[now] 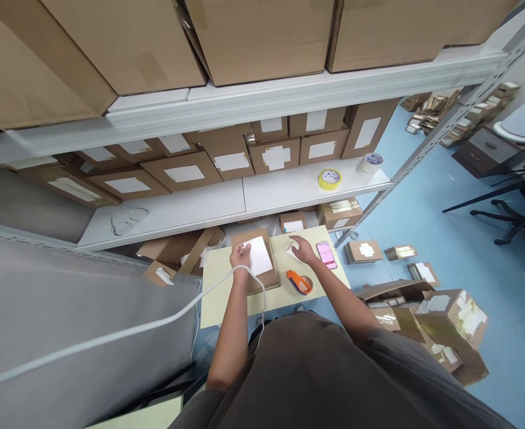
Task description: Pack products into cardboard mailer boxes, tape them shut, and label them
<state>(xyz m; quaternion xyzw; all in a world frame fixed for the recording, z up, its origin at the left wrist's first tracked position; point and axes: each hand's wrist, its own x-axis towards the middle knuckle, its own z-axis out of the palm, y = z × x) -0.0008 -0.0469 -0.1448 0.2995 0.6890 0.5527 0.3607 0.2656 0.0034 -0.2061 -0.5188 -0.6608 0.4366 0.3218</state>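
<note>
Two hands work over one pale yellow table, which carries one cardboard carton, one phone and one orange tape dispenser; two tape rolls, one yellow and one white, sit on the shelf beyond. One white paper label, rectangular, bright and seemingly blank, lies on the carton's top. Its long axis runs away from the person, the far end tipped slightly left, much like the carton's. The left hand has fingers curled closed, pinching the label's left edge. The right hand's fingers are half bent beside one white scrap; whether they grip it, I cannot tell.
</note>
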